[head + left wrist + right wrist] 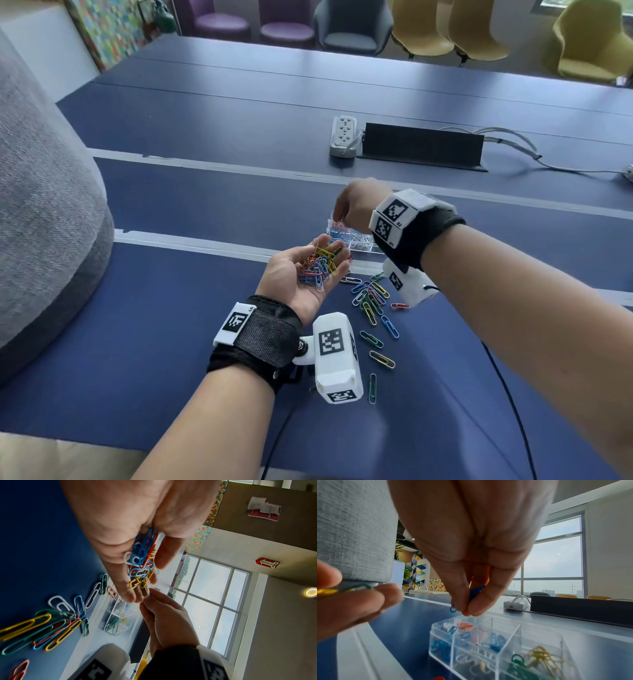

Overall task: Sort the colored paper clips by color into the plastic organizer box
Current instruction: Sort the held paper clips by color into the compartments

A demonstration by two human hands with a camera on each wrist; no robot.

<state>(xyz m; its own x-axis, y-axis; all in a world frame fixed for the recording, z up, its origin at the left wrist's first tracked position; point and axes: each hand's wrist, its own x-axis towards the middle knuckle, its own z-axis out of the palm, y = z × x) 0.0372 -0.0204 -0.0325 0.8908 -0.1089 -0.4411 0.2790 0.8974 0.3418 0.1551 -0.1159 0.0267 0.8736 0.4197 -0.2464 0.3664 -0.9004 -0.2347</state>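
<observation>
Mixed clips [141,561] — in left hand [135,517]

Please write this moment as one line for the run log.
right hand: pinches blue clip above box | left hand: palm up, carries mixed clips | table: loose clips

Left hand [294,277]: palm up, cupped, fingers loosely bent, carrying a heap of mixed coloured wire paper clips [318,265] just short of the clear plastic organizer box [359,248]. Right hand [356,209]: above that box, fingers pointing down, pinching one blue paper clip [475,592].
</observation>
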